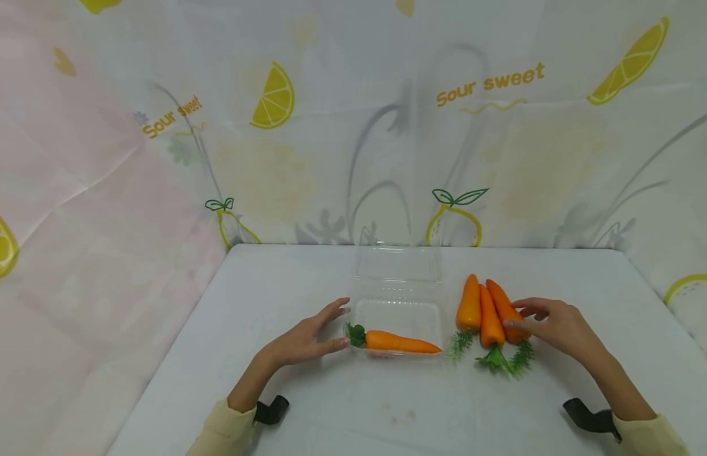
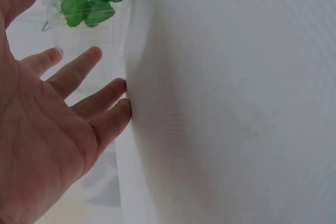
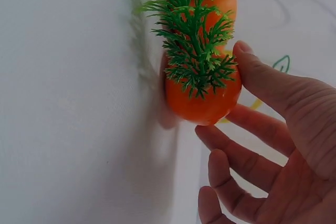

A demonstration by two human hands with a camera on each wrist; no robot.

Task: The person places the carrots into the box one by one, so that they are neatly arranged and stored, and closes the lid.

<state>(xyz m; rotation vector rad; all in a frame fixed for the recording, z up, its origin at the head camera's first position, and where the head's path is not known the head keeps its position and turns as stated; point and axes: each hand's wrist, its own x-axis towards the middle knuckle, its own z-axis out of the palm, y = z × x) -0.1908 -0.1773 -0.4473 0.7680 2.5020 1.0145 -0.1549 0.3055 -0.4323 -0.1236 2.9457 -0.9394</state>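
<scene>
A clear plastic box stands with its hinged lid raised at the back. One orange toy carrot with green leaves lies along its front side, leaves to the left. At the box's left wall is my left hand, thumb and fingers spread apart. To the right of the box, three more carrots lie side by side, tips pointing away. My right hand pinches the rightmost carrot, thumb on its upper side and forefinger partly hidden behind it. The other fingers of that hand curl loosely.
The left carrot and middle carrot of the group lie close against each other, feathery leaves towards me. All rests on a white table. A lemon-print cloth hangs behind the table's back edge.
</scene>
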